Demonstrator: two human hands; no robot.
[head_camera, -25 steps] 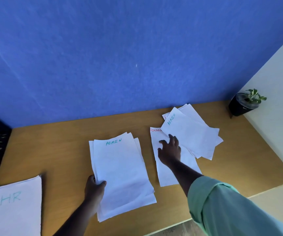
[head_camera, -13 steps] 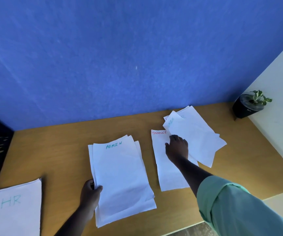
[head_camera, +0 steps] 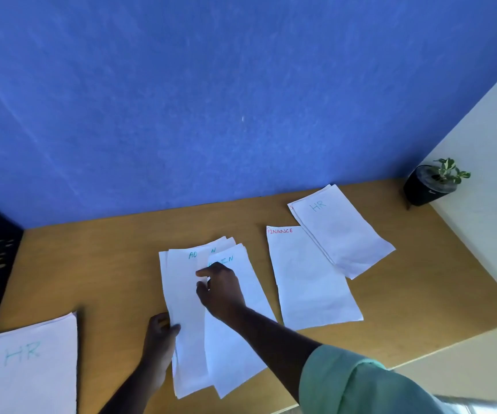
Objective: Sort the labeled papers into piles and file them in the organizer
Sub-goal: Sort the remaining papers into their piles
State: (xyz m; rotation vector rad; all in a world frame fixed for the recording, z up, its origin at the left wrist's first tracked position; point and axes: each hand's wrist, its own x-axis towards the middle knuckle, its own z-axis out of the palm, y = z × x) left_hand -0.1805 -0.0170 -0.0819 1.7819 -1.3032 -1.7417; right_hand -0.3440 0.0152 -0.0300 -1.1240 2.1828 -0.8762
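ADMIN sheet point(head_camera: 235, 294) moved onto ADMIN pile point(head_camera: 186, 324)

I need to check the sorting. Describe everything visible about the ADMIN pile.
The ADMIN pile is a loose, fanned stack of plain white sheets lying flat on the wooden desk, left of the FINANCE sheet. Teal handwritten lettering marks the tops. The right hand lays a sheet on it, partly covering the labels; the left hand grips its lower left edge.
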